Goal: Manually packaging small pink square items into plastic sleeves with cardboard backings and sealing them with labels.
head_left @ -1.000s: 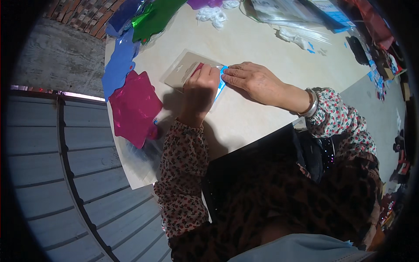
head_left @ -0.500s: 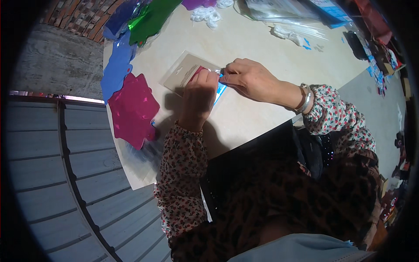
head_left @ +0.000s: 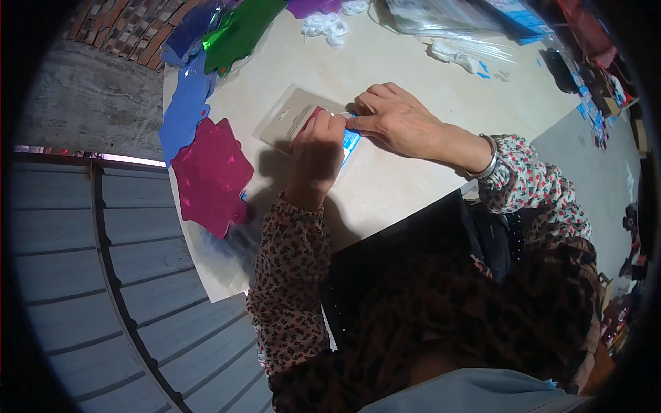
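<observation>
A flat clear plastic bag (head_left: 274, 121) lies slanted on the pale table, with a hang slot at its far left end. Something beige with print and a dark pink-red piece (head_left: 308, 118) show in it. My left hand (head_left: 320, 144) is closed at the bag's near right part, fingertips bent down onto it and hiding what lies beneath. Beside those fingers a blue printed strip (head_left: 350, 143) shows. My right hand (head_left: 396, 118) pinches the bag's right end, thumb and forefinger together, close to the left fingertips.
Shiny pink foil sheets (head_left: 212, 175), star-like in outline, lie on the left, with blue (head_left: 184, 110) and green foil (head_left: 237, 38) ones beyond. White string bundles (head_left: 325, 27) and a stack of clear bags (head_left: 441, 17) lie at the far side. A dark object (head_left: 559, 70) sits at the far right.
Both hands stay at the bag with nearly the same grip. My right hand's fingers and wrist have shifted slightly; the bag has hardly moved.
</observation>
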The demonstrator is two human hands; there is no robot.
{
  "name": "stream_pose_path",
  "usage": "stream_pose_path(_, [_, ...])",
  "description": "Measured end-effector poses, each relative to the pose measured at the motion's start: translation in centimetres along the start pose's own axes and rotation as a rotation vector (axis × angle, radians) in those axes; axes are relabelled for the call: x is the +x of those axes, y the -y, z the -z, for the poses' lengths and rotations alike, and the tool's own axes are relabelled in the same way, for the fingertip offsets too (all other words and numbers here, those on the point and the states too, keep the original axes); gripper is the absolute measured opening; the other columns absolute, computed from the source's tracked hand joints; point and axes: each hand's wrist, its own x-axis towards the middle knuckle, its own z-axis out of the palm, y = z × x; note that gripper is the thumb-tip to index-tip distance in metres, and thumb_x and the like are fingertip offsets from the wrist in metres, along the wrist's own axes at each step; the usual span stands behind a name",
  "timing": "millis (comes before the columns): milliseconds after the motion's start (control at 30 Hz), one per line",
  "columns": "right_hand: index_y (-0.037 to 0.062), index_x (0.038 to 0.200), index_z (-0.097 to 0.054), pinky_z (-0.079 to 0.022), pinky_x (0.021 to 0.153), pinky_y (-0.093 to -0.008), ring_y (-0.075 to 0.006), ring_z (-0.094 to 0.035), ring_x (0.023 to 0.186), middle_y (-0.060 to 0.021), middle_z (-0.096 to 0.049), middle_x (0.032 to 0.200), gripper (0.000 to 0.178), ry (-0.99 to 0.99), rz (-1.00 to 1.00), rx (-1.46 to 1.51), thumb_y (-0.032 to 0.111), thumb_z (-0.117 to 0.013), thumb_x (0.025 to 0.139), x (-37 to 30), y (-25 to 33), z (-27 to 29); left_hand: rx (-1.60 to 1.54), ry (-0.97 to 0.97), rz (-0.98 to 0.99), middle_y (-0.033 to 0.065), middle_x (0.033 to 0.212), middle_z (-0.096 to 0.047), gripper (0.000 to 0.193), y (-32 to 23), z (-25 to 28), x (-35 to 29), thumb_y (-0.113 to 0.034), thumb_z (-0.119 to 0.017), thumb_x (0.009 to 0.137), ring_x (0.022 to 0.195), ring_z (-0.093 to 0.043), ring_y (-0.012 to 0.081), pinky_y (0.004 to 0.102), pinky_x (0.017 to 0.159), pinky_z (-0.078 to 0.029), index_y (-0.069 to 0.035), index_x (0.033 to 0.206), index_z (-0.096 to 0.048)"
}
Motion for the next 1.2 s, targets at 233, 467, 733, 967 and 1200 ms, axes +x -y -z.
stream_pose_path(233, [0.0121,0.102,-0.068,-0.043,0.079,-0.0334,-0.0212,-0.052,0.087,-0.0034,-0.057,0.092,0.025,0.006,-0.004,0.06,0.01,-0.068,0.077,-0.8,0.3,0.2,-0.065,0.011,0.0,0.0136,0.081,-0.054,0.006,-0.3,0.6,0.0,0.001,-0.053,0.076,0.078,-0.059,0.0281,0.0357,0.066,-0.05,-0.003,0.081,-0.053])
stream_pose_path(467, [0.0088,0.094,-0.068,-0.046,0.077,-0.0334,-0.022,-0.056,0.086,-0.0042,-0.062,0.092,0.019,-0.049,-0.105,0.116,0.01,-0.069,0.075,-1.3,0.2,-0.3,-0.006,0.015,-0.093,0.0127,0.08,-0.054,0.007,-0.2,0.7,0.3,0.0,-0.055,0.075,0.074,-0.061,0.0255,0.0327,0.063,-0.051,-0.004,0.081,-0.054])
stream_pose_path(733, [0.0063,0.088,-0.068,-0.05,0.073,-0.032,-0.0221,-0.058,0.083,-0.0039,-0.064,0.088,0.013,-0.081,-0.094,0.114,0.008,-0.069,0.075,-1.5,0.2,-0.5,0.05,0.002,-0.179,0.0095,0.074,-0.054,0.005,-0.2,1.0,1.1,-0.002,-0.056,0.076,0.06,-0.062,0.0231,0.031,0.053,-0.051,-0.005,0.078,-0.054])
stream_pose_path(967, [0.0064,0.088,-0.068,-0.051,0.073,-0.0307,-0.0208,-0.059,0.083,-0.003,-0.065,0.088,0.014,-0.089,-0.056,0.123,0.005,-0.068,0.075,-2.1,0.3,-0.3,0.095,0.043,-0.206,0.0081,0.074,-0.054,0.006,-0.5,0.9,1.0,-0.003,-0.057,0.075,0.059,-0.062,0.0218,0.0304,0.05,-0.051,-0.007,0.077,-0.053])
stream_pose_path(1200, [0.0064,0.089,-0.068,-0.051,0.073,-0.0297,-0.0201,-0.059,0.083,-0.0022,-0.066,0.088,0.015,-0.083,-0.053,0.157,0.005,-0.069,0.074,-2.5,-0.2,-0.2,0.124,0.037,-0.215,0.0082,0.075,-0.054,0.008,-1.2,0.8,1.2,-0.001,-0.058,0.074,0.059,-0.062,0.0216,0.0295,0.051,-0.05,-0.006,0.077,-0.052])
